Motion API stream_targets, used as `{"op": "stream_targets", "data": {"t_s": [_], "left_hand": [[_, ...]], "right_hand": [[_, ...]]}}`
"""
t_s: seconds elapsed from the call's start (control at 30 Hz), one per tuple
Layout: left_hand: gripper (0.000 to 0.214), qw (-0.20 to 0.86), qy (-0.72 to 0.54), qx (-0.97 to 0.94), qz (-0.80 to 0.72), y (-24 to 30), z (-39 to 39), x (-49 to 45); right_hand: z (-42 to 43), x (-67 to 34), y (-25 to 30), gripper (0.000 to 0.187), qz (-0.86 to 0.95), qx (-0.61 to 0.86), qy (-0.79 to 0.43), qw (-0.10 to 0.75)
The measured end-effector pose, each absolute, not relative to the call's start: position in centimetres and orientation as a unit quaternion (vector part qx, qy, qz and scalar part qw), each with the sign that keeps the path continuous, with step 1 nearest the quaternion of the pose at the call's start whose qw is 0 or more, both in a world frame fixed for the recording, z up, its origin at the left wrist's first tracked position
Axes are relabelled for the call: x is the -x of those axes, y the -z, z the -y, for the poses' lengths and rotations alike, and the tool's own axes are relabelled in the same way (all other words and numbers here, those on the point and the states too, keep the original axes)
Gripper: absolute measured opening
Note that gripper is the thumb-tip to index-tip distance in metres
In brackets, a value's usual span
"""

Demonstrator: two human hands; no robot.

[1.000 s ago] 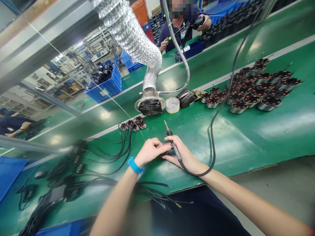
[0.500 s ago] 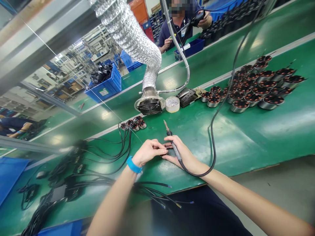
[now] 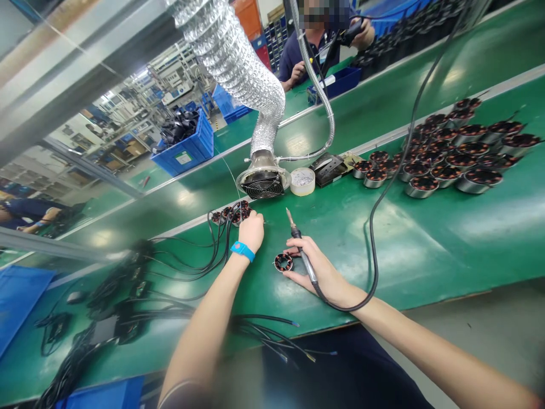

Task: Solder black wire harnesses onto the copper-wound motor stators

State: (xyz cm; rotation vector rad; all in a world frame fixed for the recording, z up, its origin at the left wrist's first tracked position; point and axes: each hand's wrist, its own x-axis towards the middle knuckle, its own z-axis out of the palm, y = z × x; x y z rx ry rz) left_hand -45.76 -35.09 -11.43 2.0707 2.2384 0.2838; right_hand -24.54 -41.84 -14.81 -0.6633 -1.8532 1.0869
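Observation:
My right hand (image 3: pixel 317 268) rests on the green bench and holds a soldering iron (image 3: pixel 298 238), tip pointing away from me, its black cord looping up to the right. Its fingertips touch a small round motor stator (image 3: pixel 283 262) lying on the mat. My left hand (image 3: pixel 251 229), with a blue wristband, reaches forward to a cluster of small stators with black leads (image 3: pixel 232 215). Its fingers are curled at a thin solder wire (image 3: pixel 230 173) that runs up to the left; what they hold is hidden.
A fume extractor fan (image 3: pixel 261 183) on a silver flexible duct stands ahead, with a white round tub (image 3: pixel 302 180) and a black holder (image 3: pixel 328 168) beside it. Several larger motors (image 3: pixel 443 153) fill the right. Tangled black cables (image 3: pixel 128 284) lie left. Another person works across the belt.
My left hand left the stator beside my right hand and reached forward to the cluster of wired stators. The stator now lies uncovered. My right hand stayed put.

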Motion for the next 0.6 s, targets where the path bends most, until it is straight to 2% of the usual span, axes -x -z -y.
{"op": "stream_targets", "data": {"t_s": [0.17,0.37,0.47,0.6], "left_hand": [[0.015,0.053,-0.12,-0.698,-0.704,10.6,33.3,44.1],[0.024,0.083,-0.229,-0.714,-0.657,8.0,30.8,42.1],[0.026,0.099,-0.246,-0.703,-0.66,6.3,33.1,43.3],[0.028,0.189,-0.249,-0.698,-0.644,4.3,40.7,45.6]], "right_hand": [[42.0,24.6,14.5,0.061,0.754,0.269,-0.384,0.46],[41.8,24.3,14.5,0.063,0.74,0.3,-0.34,0.497],[41.8,24.2,14.6,0.066,0.741,0.297,-0.353,0.488],[41.9,24.2,14.8,0.064,0.76,0.275,-0.369,0.459]]}}
